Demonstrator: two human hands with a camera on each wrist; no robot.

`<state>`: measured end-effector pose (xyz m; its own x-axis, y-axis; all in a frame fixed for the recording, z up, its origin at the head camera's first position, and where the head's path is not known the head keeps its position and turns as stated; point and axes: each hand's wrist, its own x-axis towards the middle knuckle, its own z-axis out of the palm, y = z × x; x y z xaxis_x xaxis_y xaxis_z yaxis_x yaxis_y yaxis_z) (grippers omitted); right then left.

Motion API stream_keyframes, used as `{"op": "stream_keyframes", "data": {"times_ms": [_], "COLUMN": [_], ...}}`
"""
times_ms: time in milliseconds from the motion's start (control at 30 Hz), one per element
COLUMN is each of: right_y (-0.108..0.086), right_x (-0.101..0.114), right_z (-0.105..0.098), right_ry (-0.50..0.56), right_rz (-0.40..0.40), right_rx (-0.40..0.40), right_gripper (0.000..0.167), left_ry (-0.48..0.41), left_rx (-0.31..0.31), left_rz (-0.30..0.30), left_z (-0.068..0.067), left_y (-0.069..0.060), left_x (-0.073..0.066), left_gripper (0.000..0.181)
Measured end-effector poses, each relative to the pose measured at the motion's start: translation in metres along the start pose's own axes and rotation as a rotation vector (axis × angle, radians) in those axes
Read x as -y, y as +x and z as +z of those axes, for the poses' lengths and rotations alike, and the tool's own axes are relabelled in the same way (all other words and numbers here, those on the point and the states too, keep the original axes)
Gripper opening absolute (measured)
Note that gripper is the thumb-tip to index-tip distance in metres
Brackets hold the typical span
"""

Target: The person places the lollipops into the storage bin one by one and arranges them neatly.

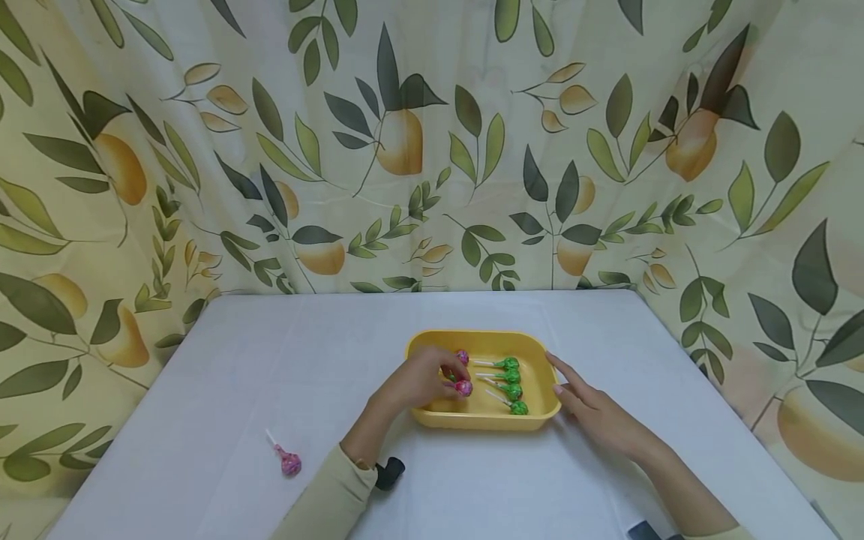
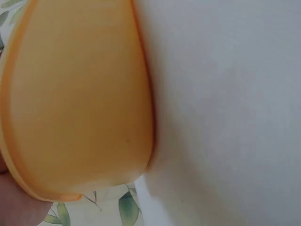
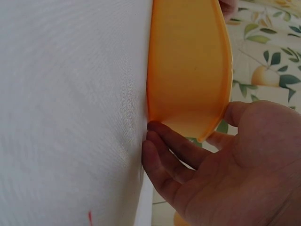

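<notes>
A yellow tray (image 1: 486, 422) holds several green-wrapped lollipops (image 1: 511, 391) in a column, their sticks pointing left. My left hand (image 1: 424, 379) reaches over the tray's left side and pinches a pink-wrapped lollipop (image 1: 463, 388) low inside it. Just beyond those fingers lies another pink lollipop (image 1: 462, 357), partly hidden by the hand. My right hand (image 1: 594, 412) touches the tray's right end; the right wrist view shows its thumb at the rim and its fingers (image 3: 176, 143) against the outer wall. In the left wrist view, the tray's outer side (image 2: 80, 103) hides the held lollipop.
One more pink lollipop (image 1: 290, 461) lies on the white-covered table (image 1: 223, 390), left of the tray, with its stick pointing away. Behind the table hangs a curtain (image 1: 432, 150) printed with leaves and fruit. A black wrist camera (image 1: 389, 474) sits at my left cuff.
</notes>
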<state>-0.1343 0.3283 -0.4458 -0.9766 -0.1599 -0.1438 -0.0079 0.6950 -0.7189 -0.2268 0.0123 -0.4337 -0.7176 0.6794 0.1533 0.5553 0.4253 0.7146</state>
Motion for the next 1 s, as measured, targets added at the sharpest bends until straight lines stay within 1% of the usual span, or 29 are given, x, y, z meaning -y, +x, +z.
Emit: {"op": "stream_keyframes", "data": {"times_ms": [167, 333, 700, 1000], "right_y": [0.0005, 0.0009, 0.0016, -0.0001], "right_x": [0.0009, -0.0002, -0.0014, 0.0004], "right_z": [-0.0005, -0.0013, -0.0005, -0.0016], "right_ry": [-0.001, -0.010, -0.011, -0.008], "right_rz": [-0.014, -0.015, -0.021, -0.010], "right_rx": [0.002, -0.003, -0.005, -0.008], "right_gripper": [0.062, 0.062, 0.062, 0.062], "left_ry": [0.082, 0.124, 0.165, 0.203], "left_rx": [0.003, -0.006, -0.015, -0.006], "left_rz": [-0.015, -0.021, -0.066, -0.070], "left_z": [0.0047, 0.0067, 0.0088, 0.0092], "left_y": [0.0016, 0.0024, 0.0021, 0.0020], "left_x": [0.0028, 0.0045, 0.0063, 0.0042], "left_gripper": [0.016, 0.017, 0.017, 0.019]}}
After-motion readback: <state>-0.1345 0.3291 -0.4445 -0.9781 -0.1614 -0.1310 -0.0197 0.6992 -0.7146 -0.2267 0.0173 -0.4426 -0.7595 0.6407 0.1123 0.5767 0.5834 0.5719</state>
